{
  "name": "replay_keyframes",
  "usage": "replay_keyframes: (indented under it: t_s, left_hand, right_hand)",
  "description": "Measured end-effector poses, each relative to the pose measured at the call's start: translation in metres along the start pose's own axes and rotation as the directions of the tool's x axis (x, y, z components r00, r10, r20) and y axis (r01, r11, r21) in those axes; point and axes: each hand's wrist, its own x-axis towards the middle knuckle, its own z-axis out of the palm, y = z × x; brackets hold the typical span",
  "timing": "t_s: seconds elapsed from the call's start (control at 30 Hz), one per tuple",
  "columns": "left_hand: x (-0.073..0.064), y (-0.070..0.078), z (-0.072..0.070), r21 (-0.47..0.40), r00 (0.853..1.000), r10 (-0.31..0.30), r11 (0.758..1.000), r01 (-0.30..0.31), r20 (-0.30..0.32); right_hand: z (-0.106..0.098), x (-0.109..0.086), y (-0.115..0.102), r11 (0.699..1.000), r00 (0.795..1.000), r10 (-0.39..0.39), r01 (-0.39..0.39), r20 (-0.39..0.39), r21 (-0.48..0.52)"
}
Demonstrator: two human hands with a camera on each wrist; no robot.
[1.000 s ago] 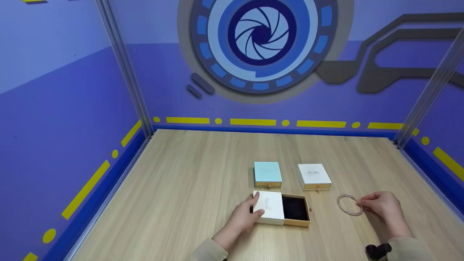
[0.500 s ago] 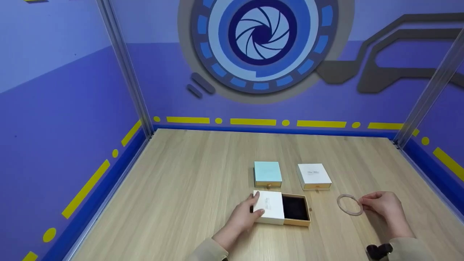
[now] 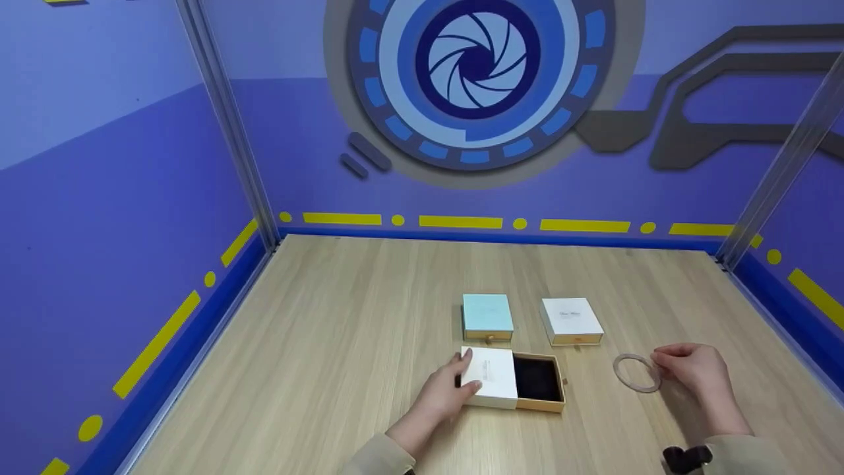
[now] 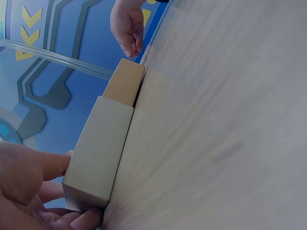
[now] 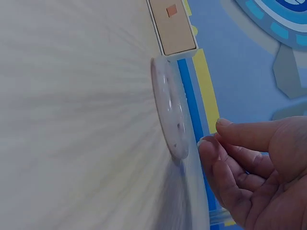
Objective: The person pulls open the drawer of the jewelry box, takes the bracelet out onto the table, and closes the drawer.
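Observation:
My left hand (image 3: 446, 389) grips the left end of a white drawer-style jewelry box (image 3: 489, 376), thumb and fingers round its sleeve. The drawer (image 3: 541, 382) sticks out to the right, showing a black cushion inside. In the left wrist view the box (image 4: 98, 148) rests on the table, with its tan drawer partly out. A pale, glossy bangle (image 3: 636, 390) lies flat on the table to the right. Just above its right edge is my right hand (image 3: 699, 369), holding nothing. A small gap separates thumb and fingers from the bangle (image 5: 168, 105) in the right wrist view.
Behind the drawer box sit a light blue box (image 3: 486, 313) and another white box (image 3: 572, 318), both closed. The wooden table (image 3: 343, 316) is walled by blue printed panels with metal corner posts (image 3: 227, 125).
My right hand has let go of the bangle and risen slightly from it. The bangle stays in place; the left hand and the boxes have not moved.

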Motion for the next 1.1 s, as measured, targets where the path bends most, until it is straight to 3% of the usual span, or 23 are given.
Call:
replay_keyframes:
  t_s: [0.47, 0.73, 1.1]
  left_hand:
    - [0.001, 0.0, 0.0, -0.001, 1.0, 0.001, 1.0, -0.001, -0.004]
    - [0.0, -0.001, 0.0, -0.017, 1.0, 0.017, 1.0, -0.017, -0.004]
    - [0.0, -0.002, 0.001, -0.012, 1.0, -0.004, 1.0, 0.004, 0.003]
  right_hand:
    - [0.017, -0.007, -0.019, 0.996, 0.998, -0.026, 0.021, 0.051, 0.083]
    - [0.025, -0.009, -0.027, 0.992, 0.991, -0.036, 0.02, 0.13, 0.125]
    - [0.043, -0.013, -0.035, 0.993, 0.985, -0.035, 0.016, 0.169, 0.114]
